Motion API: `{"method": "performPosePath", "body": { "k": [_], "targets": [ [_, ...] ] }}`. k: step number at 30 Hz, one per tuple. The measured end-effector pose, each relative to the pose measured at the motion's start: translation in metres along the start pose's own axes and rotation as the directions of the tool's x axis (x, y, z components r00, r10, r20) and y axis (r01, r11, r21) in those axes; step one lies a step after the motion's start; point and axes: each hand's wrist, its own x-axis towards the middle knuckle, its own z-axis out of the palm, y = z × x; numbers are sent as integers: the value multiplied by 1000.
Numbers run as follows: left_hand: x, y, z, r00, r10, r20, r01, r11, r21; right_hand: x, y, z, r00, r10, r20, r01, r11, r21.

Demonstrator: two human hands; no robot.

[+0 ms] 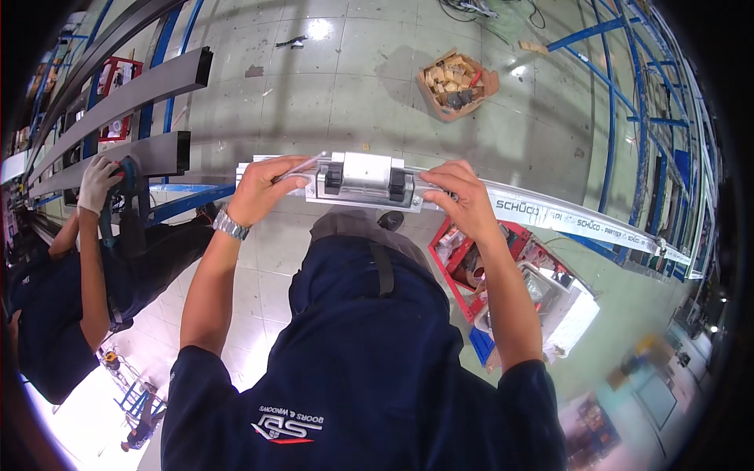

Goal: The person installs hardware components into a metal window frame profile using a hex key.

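A silver metal fitting point(367, 169) with black blocks on both sides sits on a long aluminium profile point(573, 218) in front of my body. My left hand point(269, 187), with a metal watch at the wrist, pinches a thin strip point(302, 167) at the fitting's left end. My right hand point(459, 194) is at the fitting's right end, thumb and fingers pinched together; what they hold there is too small to make out. Lettering runs along the profile to the right of my right hand.
A co-worker's gloved hand point(96, 182) holds a power tool beside grey profiles point(133, 98) at the left. A carton of blocks point(454, 85) lies on the floor ahead. A red tool cart point(471, 308) stands below right. Blue racks point(609, 86) rise at the right.
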Motion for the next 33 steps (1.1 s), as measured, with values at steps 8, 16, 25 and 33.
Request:
{"method": "performPosePath", "body": {
  "k": [8,16,25,33],
  "targets": [
    [48,-27,5,937,-319,142,342,921,-187,38,11,3,907,417,64,-422,895,143],
    [52,11,0,985,120,-123,-133,986,-105,57,-29,16,983,12,181,16,988,-155],
    [108,-63,23,863,-431,263,446,895,5,109,49,30,753,369,546,-486,870,83],
    [90,-18,-2,931,-261,254,285,957,-60,111,6,6,839,283,464,-275,958,-87]
  ]
}}
